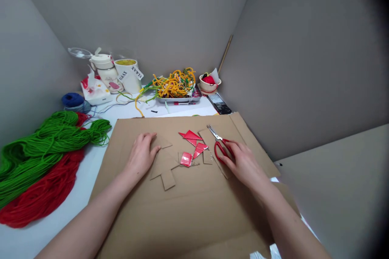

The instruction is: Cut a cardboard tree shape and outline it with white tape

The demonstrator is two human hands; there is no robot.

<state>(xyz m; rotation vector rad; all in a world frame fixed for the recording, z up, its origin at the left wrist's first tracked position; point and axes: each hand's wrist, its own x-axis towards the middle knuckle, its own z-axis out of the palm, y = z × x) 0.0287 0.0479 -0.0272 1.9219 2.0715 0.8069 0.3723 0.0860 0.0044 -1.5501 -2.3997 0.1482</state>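
Note:
A large cardboard sheet [194,214] covers the table in front of me. My left hand [142,153] rests on it with thumb and fingers apart, at the edge of a flat cardboard tree-shaped cutout [165,162]. My right hand [241,160] holds the red handles of a pair of scissors [224,149], whose blades point away and to the left, slightly parted. Between my hands lie red pointed pieces [192,135], another red piece [200,149], a red square [186,159] and a small cardboard rectangle [208,157].
Green yarn [51,141] and red yarn [48,190] lie at left. Behind the cardboard stand a tissue box [95,91], a lidded bottle [110,75], a white cup [132,81], a tray [179,99] of orange yarn, a bowl [209,85] and a phone [219,103]. Grey walls surround the table.

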